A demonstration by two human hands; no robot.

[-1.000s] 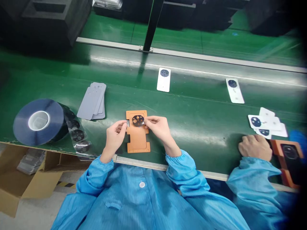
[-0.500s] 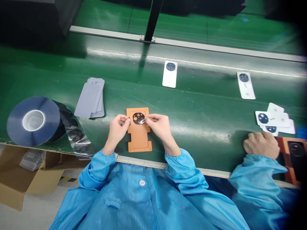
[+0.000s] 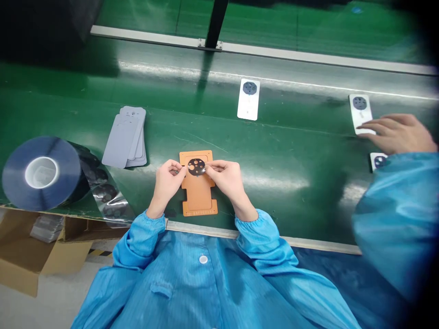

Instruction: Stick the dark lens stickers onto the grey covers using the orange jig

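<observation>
An orange phone-shaped fixture (image 3: pixel 199 194) with a shallow recess lies in front of me. Over its upper part is a thin round black film piece (image 3: pixel 196 167) with several cut-outs. My right hand (image 3: pixel 224 176) pinches the right edge of this film between thumb and fingers. On the other side, my left hand (image 3: pixel 169 180) is closed in a pinch at the fixture's left edge, close to the film; whatever its fingertips hold is hidden or too small to make out.
Left lie a stack of grey phone-shaped sheets (image 3: pixel 121 141), a large film roll (image 3: pixel 13 178) and its unwound strip (image 3: pixel 111 196). A cardboard box (image 3: pixel 20 256) sits below. White panels (image 3: pixel 247 107) lie farther back. A co-worker's hand (image 3: pixel 401 132) reaches in from the right.
The co-worker's hand has moved up from beside the orange tray to a white panel at the back right. My hands stay at the fixture; the film has shifted slightly left and up.
</observation>
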